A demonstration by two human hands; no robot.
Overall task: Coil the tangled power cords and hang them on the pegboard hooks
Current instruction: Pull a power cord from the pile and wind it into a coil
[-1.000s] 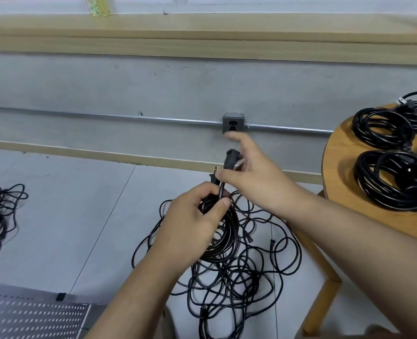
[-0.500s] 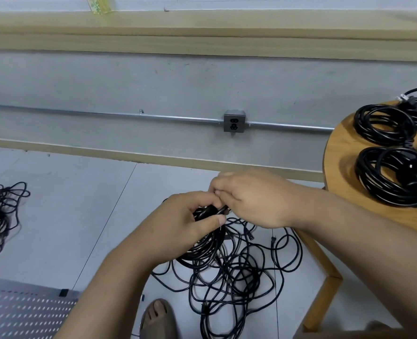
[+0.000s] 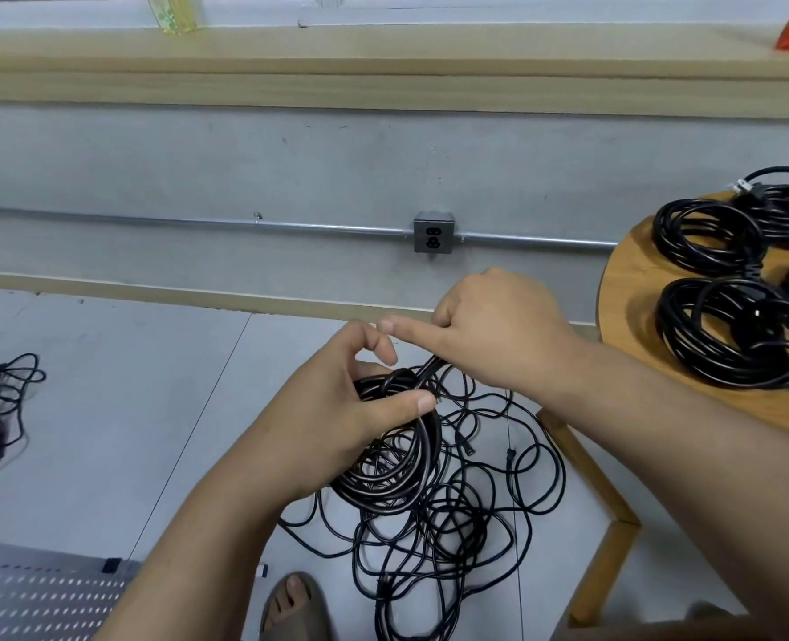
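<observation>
The cord hangs coiled from the left hand, whose fingers curl around its top; just above, the right hand grips its end.

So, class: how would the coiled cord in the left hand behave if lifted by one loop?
Probably floppy: the coiled cord sags below the left hand. Its loops would likely spill, as no tie shows. It might drag the floor tangle.
</observation>
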